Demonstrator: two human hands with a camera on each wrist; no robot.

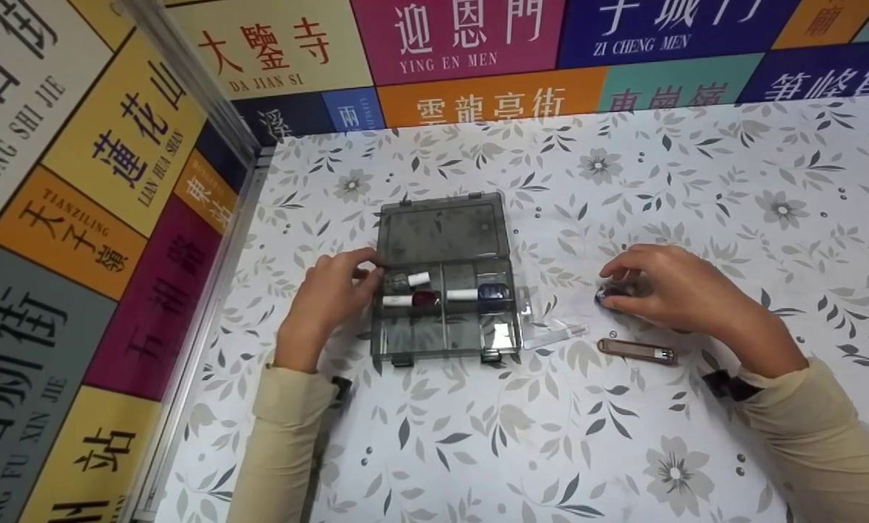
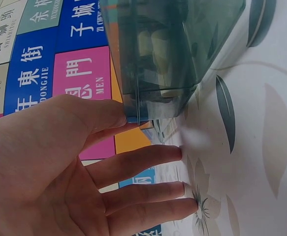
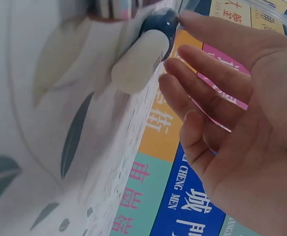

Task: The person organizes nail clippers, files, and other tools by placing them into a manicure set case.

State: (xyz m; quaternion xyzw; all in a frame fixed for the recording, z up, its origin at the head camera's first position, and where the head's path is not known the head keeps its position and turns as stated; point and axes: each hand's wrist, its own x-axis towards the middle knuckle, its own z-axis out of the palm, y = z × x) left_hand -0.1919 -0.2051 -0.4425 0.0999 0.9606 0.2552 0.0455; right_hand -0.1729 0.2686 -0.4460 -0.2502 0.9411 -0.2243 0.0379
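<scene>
A grey see-through divided box (image 1: 445,229) lies with its lid back. Inside are a dark red nail polish bottle (image 1: 426,298), a dark blue one (image 1: 491,292) and a clear one with a white cap (image 1: 419,278). My left hand (image 1: 336,290) touches the box's left side near the hinge; in the left wrist view, the thumb meets the rim and other fingers extend to the tablecloth. My right hand (image 1: 667,287) is around a dark blue nail polish bottle (image 3: 142,61) lying on the table, thumb by its dark end, fingers loosely bent beside it.
Brown nail clippers (image 1: 638,351) lie in front of the right hand. A clear slim plastic piece (image 1: 554,334) lies right of the box. Printed panels (image 1: 471,43) stand behind and to the left of the floral tablecloth (image 1: 536,450).
</scene>
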